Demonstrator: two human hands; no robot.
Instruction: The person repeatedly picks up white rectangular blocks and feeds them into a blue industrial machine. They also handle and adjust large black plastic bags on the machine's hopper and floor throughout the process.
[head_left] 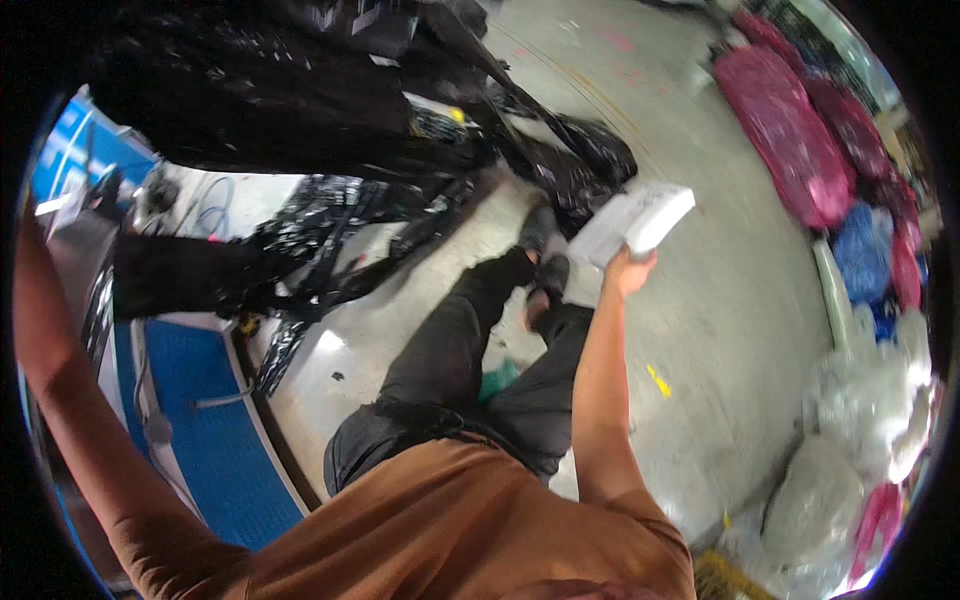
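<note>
Gripping a white flat box by its near edge, the fingers of the person's right hand are clamped on it above the grey floor. Just left of those fingers are the person's dark shoes; nearer the body, a yellow mark shows on the floor. Beyond and to the left of the fingers, black plastic film spreads in wide, shiny folds. Out to their right, dark pink wrapped bundles lie beside a blue bundle, with clear plastic bags piled nearer the body. Far to their left, the left forearm reaches past a blue panel; the left hand is out of sight, so I cannot tell how its fingers stand.
</note>
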